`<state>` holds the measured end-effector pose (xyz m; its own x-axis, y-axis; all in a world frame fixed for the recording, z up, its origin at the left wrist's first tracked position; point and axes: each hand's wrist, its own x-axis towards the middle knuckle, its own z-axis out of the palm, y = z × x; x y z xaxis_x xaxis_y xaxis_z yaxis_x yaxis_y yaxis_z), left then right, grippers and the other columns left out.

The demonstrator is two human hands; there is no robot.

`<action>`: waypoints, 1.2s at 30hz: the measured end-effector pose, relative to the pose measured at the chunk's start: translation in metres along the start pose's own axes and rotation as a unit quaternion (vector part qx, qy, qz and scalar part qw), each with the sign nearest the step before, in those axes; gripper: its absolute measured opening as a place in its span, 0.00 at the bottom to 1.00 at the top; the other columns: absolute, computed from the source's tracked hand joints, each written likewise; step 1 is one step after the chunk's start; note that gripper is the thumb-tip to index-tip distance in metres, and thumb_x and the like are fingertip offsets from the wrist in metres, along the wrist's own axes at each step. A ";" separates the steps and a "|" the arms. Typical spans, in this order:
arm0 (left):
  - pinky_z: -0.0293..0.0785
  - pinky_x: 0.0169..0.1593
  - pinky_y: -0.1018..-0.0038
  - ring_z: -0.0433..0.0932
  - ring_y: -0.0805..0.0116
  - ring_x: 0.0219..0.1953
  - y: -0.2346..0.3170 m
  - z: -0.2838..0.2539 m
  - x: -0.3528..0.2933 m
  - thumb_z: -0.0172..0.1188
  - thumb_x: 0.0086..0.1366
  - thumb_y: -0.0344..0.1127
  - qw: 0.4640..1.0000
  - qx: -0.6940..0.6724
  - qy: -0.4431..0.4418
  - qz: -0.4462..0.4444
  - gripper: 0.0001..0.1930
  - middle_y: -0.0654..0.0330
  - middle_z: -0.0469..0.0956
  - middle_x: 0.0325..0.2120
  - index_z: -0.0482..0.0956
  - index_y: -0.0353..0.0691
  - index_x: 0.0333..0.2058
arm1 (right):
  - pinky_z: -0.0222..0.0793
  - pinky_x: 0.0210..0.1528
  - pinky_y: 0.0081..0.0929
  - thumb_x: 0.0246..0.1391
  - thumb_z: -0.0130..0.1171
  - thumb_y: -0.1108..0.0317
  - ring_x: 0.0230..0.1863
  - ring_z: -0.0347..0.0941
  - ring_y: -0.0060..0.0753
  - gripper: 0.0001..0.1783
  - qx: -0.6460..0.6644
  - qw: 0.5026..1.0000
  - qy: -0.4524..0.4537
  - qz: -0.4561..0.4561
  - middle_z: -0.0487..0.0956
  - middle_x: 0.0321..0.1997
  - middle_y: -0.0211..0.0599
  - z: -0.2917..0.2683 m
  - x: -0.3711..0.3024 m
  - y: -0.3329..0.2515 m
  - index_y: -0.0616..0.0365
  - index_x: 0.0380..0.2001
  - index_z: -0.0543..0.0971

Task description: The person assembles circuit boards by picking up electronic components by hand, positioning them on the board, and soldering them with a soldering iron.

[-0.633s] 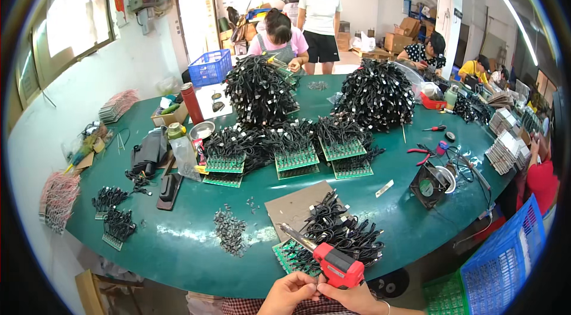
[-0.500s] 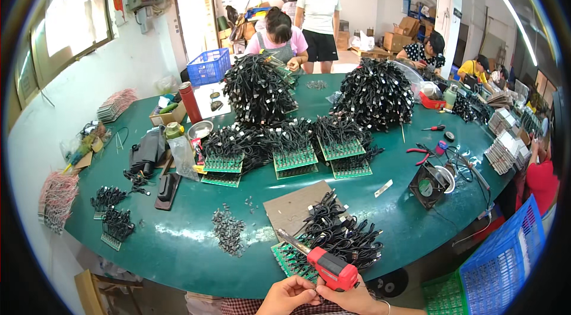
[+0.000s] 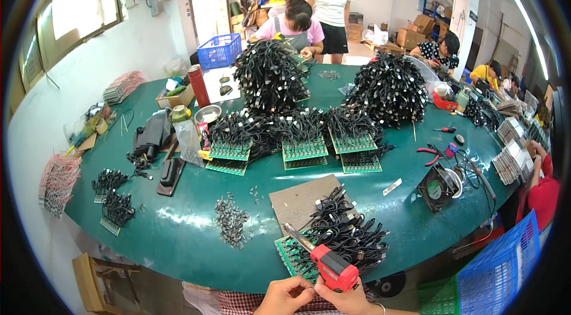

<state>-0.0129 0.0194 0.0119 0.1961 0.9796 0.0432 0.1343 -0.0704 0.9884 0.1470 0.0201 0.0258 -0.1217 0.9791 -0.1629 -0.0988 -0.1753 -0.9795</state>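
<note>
In my right hand (image 3: 350,299), low in the view, is a red and black soldering gun (image 3: 334,267), its metal barrel pointing up and to the left. My left hand (image 3: 284,296) is beside it at the table's near edge, thumb and fingers pinched together near the right fingertips. Whatever the pinch holds is too small to make out. Beneath the gun's barrel lies a green circuit board (image 3: 288,251) with a bunch of black cables (image 3: 357,238) spread to its right. These cables partly cover a flat brown board (image 3: 297,201). Small metallic parts (image 3: 231,223) form a loose heap to the left.
Stacked green boards with cables (image 3: 304,151) stand mid-table, with tall cable heaps (image 3: 270,77) behind. A small fan (image 3: 434,187) and red-handled pliers (image 3: 429,154) lie right. A blue crate (image 3: 496,261) is beside the near right edge. Co-workers sit around the table; one person stands behind.
The view has shifted slightly, so the table's contents appear a little moved. Both hands and the soldering gun keep nearly the same pose over the board.
</note>
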 end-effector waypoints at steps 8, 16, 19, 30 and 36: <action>0.68 0.26 0.86 0.72 0.82 0.22 -0.036 -0.052 0.007 0.55 0.60 0.31 0.947 -0.122 -0.132 -0.268 0.05 0.67 0.75 0.23 0.76 0.36 0.31 | 0.70 0.33 0.24 0.54 0.55 0.72 0.30 0.72 0.26 0.19 0.013 1.000 0.004 -0.028 0.74 0.29 0.38 -0.032 -0.011 0.003 0.64 0.47 0.63; 0.66 0.22 0.86 0.72 0.82 0.19 -0.044 -0.070 0.029 0.55 0.58 0.30 0.939 -0.126 -0.129 -0.294 0.04 0.64 0.75 0.21 0.76 0.36 0.28 | 0.64 0.24 0.21 0.48 0.60 0.44 0.21 0.68 0.24 0.37 -0.052 0.998 0.042 -0.010 0.71 0.20 0.33 -0.068 -0.016 0.010 0.65 0.48 0.64; 0.64 0.20 0.86 0.70 0.82 0.18 -0.046 -0.069 0.038 0.54 0.58 0.30 0.936 -0.130 -0.139 -0.296 0.05 0.65 0.74 0.20 0.75 0.34 0.27 | 0.65 0.22 0.22 0.48 0.60 0.45 0.18 0.67 0.25 0.36 -0.055 0.998 0.038 0.020 0.69 0.18 0.34 -0.073 -0.020 0.005 0.66 0.48 0.64; 0.63 0.20 0.88 0.69 0.85 0.17 -0.055 -0.062 0.045 0.55 0.60 0.33 0.934 -0.135 -0.116 -0.309 0.07 0.66 0.74 0.19 0.73 0.37 0.26 | 0.61 0.17 0.21 0.55 0.55 0.53 0.12 0.60 0.21 0.28 0.003 0.998 -0.039 0.043 0.66 0.15 0.34 -0.080 -0.036 0.032 0.66 0.47 0.64; 0.62 0.19 0.88 0.68 0.85 0.16 -0.056 -0.061 0.045 0.55 0.60 0.34 0.937 -0.113 -0.125 -0.307 0.08 0.66 0.73 0.18 0.73 0.37 0.25 | 0.61 0.19 0.22 0.55 0.55 0.56 0.14 0.60 0.22 0.25 -0.030 0.996 -0.064 0.054 0.67 0.16 0.35 -0.080 -0.041 0.039 0.65 0.46 0.65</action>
<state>-0.0711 0.0788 -0.0325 0.3745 0.7461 -0.5505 0.0935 0.5602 0.8230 0.2273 -0.0188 -0.0149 -0.2532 0.9332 -0.2551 -0.0199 -0.2686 -0.9630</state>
